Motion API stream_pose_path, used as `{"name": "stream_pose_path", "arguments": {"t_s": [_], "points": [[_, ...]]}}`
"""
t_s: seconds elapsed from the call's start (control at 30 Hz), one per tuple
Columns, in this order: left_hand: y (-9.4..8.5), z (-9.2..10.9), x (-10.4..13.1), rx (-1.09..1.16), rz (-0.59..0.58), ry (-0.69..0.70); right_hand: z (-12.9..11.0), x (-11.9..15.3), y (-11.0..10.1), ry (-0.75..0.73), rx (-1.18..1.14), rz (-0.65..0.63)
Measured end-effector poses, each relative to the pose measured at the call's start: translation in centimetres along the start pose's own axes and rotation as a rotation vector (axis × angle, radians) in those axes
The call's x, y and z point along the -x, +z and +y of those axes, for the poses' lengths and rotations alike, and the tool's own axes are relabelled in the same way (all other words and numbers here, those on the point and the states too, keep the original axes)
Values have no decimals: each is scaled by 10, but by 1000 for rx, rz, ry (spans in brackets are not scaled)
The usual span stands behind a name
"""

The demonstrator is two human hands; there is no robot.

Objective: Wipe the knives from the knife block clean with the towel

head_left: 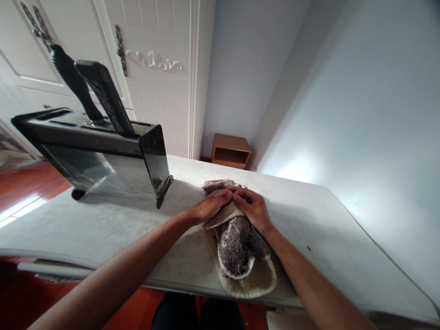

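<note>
A pair of fuzzy grey-brown and beige cloth items, perhaps slippers or socks, lies bunched on the white tabletop, near its front edge. My left hand rests on the upper part of the bundle, fingers closed on the fabric. Beside it, my right hand pinches the same fabric, and the fingertips of both hands meet. The far end of the bundle sticks out beyond my fingers, while a beige flap spreads toward me. Part of the cloth is hidden under my hands.
A black knife block with clear sides and two black handles stands at the left of the tabletop. White cabinets and a small wooden box shelf are behind; a pale wall borders the right.
</note>
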State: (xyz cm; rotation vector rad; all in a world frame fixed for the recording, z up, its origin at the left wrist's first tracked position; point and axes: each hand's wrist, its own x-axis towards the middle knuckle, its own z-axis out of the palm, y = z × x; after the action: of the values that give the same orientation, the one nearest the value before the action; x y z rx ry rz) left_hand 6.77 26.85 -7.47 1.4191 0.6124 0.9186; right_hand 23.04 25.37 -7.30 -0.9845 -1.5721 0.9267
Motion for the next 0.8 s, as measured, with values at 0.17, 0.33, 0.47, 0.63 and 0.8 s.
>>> {"name": "stream_pose_path", "arguments": {"t_s": [0.17, 0.33, 0.47, 0.63, 0.8], "points": [[-3, -6, -2, 29, -6, -21, 1, 0, 0, -5, 1, 5], [-5, -11, -4, 136, -44, -32, 0, 1, 0, -48, 34, 21], [-5, -10, -3, 135, -46, -31, -1, 1, -3, -125, 80, -9], [-5, -9, -2, 137, -43, -55, -1, 2, -7, -156, 155, -44], [-3, -4, 0, 97, -40, -61, 2, 3, -8, -186, 229, -58]]}}
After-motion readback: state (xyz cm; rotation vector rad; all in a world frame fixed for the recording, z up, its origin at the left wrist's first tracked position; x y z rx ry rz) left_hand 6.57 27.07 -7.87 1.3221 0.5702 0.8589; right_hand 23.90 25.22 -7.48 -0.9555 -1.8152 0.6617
